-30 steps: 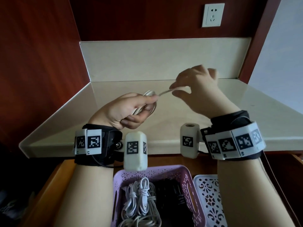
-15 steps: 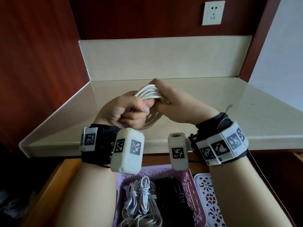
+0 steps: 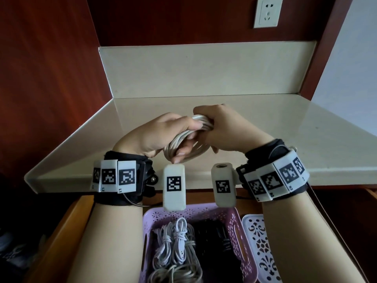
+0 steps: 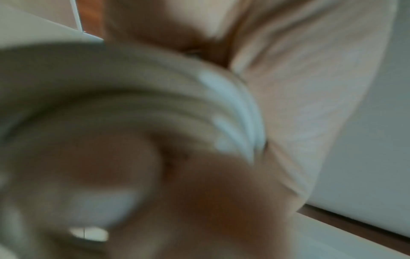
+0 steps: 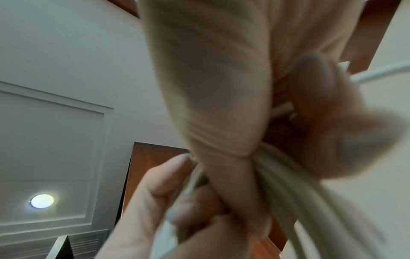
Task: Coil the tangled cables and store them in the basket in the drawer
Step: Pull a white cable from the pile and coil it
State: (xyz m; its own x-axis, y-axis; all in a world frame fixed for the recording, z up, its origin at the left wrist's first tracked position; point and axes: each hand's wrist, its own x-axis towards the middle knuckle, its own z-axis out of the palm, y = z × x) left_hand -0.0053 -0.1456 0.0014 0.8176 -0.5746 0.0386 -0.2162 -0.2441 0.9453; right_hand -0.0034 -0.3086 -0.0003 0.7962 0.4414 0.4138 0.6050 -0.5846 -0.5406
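Hands, left (image 3: 161, 135) and right (image 3: 228, 129), clamp white cable coil (image 3: 183, 148), hiding its ends.

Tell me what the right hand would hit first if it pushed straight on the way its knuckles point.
Most likely the left hand: the right hand faces it across the white cable coil both grip, almost touching. Depth is unclear.

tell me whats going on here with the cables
A person is coiling a white cable above a pale countertop. The left hand grips the looped bundle, and the right hand is closed round its upper part. Below, in an open drawer, a purple basket already holds tied white cables and black ones. The cable in hand has not gone into the basket yet.
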